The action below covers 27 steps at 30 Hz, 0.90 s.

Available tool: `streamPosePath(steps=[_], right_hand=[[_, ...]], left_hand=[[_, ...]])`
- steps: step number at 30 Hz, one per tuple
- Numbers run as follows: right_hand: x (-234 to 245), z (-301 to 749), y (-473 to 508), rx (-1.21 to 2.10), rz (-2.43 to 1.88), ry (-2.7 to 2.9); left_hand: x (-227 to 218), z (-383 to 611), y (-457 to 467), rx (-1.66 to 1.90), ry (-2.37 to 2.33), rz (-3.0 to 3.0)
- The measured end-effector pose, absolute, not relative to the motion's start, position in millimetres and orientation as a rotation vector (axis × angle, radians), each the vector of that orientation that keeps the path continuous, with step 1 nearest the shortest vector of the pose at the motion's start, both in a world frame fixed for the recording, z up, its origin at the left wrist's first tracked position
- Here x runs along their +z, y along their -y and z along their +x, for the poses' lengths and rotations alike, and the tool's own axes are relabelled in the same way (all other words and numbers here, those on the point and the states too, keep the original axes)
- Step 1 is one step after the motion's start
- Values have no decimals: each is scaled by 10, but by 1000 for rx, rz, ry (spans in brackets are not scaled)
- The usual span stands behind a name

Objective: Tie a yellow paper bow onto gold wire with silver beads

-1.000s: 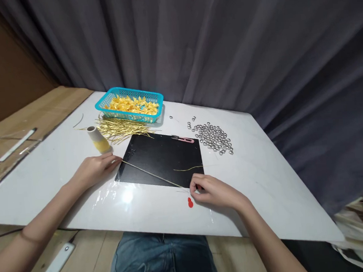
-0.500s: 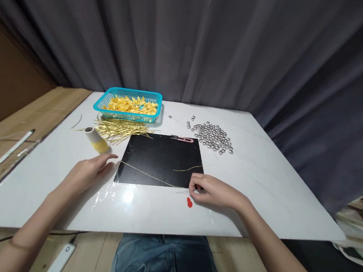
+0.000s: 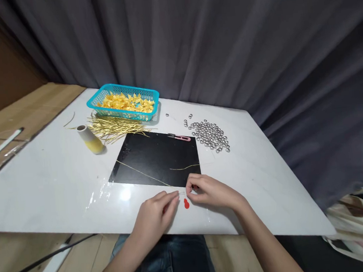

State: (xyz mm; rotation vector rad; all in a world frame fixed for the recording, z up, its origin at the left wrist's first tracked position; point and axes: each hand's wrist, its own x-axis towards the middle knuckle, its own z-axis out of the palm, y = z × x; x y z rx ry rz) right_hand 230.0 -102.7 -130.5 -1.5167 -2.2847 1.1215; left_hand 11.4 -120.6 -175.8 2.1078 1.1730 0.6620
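My left hand (image 3: 158, 212) is close to my right, its thumb and fingertips pinched together at thin strand ends (image 3: 182, 193). Thumb and forefinger of my right hand (image 3: 211, 190) are closed in a pinch where a thin gold cord (image 3: 143, 172) leads; a speck of red shows inside the curled fingers. That cord lies slantwise over the black mat (image 3: 151, 155). Just below the fingertips, a small red gourd-shaped piece (image 3: 186, 203) rests on the white table. Another short gold cord (image 3: 184, 168) lies at the mat's right side.
Pink-handled thread snips (image 3: 181, 138) lie on the mat's far edge. Silver beads (image 3: 211, 135) are heaped to the right. Behind are a bundle of gold cords (image 3: 115, 127), a blue basket (image 3: 92, 102) of yellow pieces and a yellow-and-white thread cone (image 3: 91, 140).
My left hand has left the cord's far end near the cone and come right, beside my right hand. The cord lies on the mat. My right hand keeps its pinch.
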Motion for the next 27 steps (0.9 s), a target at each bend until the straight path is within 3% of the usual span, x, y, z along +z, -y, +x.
streamPosePath(steps=[27], right_hand=[[-1325,2289,1062,1145,-1483,2207]], left_hand=[[-1924,214,1220,796,-1257,2387]])
